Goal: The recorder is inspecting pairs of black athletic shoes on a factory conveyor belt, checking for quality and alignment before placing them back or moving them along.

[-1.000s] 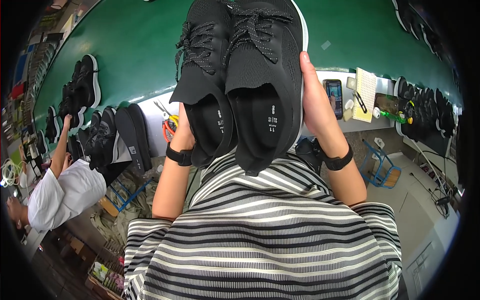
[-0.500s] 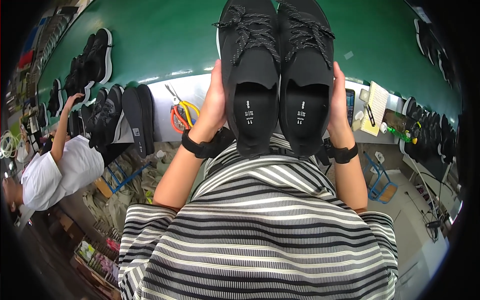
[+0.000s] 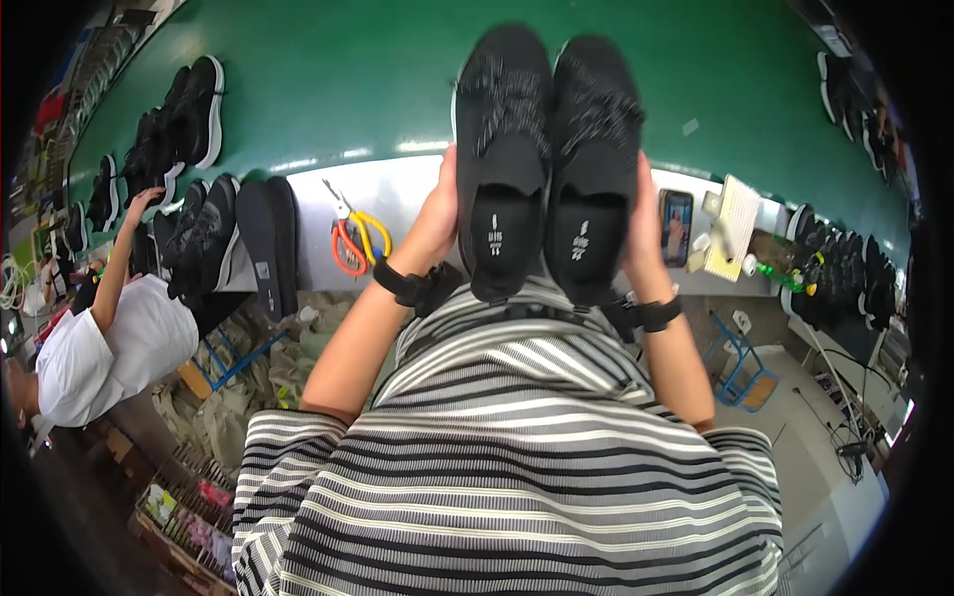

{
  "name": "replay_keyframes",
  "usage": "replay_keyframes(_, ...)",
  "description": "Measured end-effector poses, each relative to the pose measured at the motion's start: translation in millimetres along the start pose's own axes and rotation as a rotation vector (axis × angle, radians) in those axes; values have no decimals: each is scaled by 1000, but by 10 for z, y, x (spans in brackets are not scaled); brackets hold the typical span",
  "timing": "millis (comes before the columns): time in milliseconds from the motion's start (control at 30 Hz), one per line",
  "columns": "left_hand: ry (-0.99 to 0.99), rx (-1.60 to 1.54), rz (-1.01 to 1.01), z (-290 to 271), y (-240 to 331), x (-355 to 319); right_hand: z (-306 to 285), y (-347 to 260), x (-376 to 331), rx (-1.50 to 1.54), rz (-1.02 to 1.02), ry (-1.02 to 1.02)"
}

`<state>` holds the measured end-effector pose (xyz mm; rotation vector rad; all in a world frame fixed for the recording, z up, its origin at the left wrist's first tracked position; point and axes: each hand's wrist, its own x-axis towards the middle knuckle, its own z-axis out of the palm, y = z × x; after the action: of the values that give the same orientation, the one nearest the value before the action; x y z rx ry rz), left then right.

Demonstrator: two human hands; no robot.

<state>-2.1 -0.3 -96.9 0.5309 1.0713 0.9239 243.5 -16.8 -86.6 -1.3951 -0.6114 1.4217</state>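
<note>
Side by side in front of me are two black lace-up sneakers, toes pointing away, with speckled laces and printed insoles. My left hand (image 3: 439,216) is wrapped round the outer side of the left sneaker (image 3: 507,149); its fingers are partly hidden beneath. The right sneaker (image 3: 596,159) is gripped the same way from its outer side by my right hand (image 3: 644,219), and the two shoes touch or nearly touch along the middle. Both are held over the near edge of the bench, heels close to my body.
Left on the white bench edge (image 3: 318,204) lie pliers (image 3: 360,238) and black insoles (image 3: 266,238); black sneakers (image 3: 204,233) stand beyond, near a co-worker in a white shirt (image 3: 119,343). To the right are a phone (image 3: 676,228), a yellowish pad (image 3: 733,228), a bottle (image 3: 785,260) and more shoes (image 3: 845,268).
Both hands have shifted the pair of sneakers slightly; the shoes look smaller and their toes have come fully into view. The phone on the right is now uncovered.
</note>
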Motion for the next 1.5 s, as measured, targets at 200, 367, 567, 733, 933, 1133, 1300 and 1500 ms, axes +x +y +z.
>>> replay_keyframes(200,13,806,297,-354,-694,301,-325,654,139,-1094,-163,-83)
replay_keyframes(367,-59,753,235,-410,-835,305,-327,231,-57,-1029,-446,-145)
replay_keyframes(567,-110,702,150,-434,-880,346,125,-251,-49,-1533,-956,-747)
replay_keyframes(733,-137,724,154,-446,-721,303,283,-268,143,-1627,-1068,-965)
replay_keyframes(933,-101,701,69,-555,-644,221,295,-370,281,-1767,-1116,-989)
replay_keyframes(1133,-30,1143,397,-726,-572,164,205,-870,486,-1700,-1169,-596)
replay_keyframes(1300,-123,1554,459,-688,-547,77,-80,-1402,847,-1703,-1203,-422)
replay_keyframes(1500,-98,1574,432,-671,-566,95,-502,-2103,1687,-1740,-1139,-262)
